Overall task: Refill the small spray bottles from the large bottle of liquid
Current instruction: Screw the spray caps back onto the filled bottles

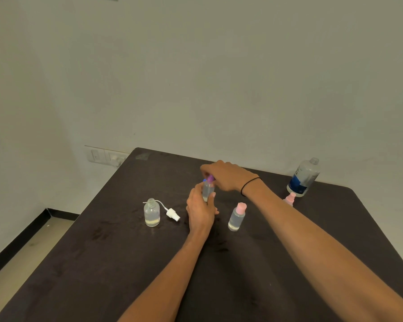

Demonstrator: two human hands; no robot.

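A dark tabletop (126, 263) against a pale wall is shown, with small bottles being handled.

A small clear bottle (207, 190) is gripped upright at mid-table by the left hand (200, 211), while its purple top (210, 178) is pinched by the curled fingers of the right hand (226, 176). An uncapped small bottle (152, 212) is seen left, its white sprayer (173, 214) lying beside it. A pink-capped bottle (237, 216) stands right; the large bottle (304, 177), uncapped, is placed far right.

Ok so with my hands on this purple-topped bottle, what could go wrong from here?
The open small bottle by your left hand has no sprayer on; an elbow could tip it. The large bottle looks uncapped near the table edge. Your right hand twisting the purple top could slosh liquid.
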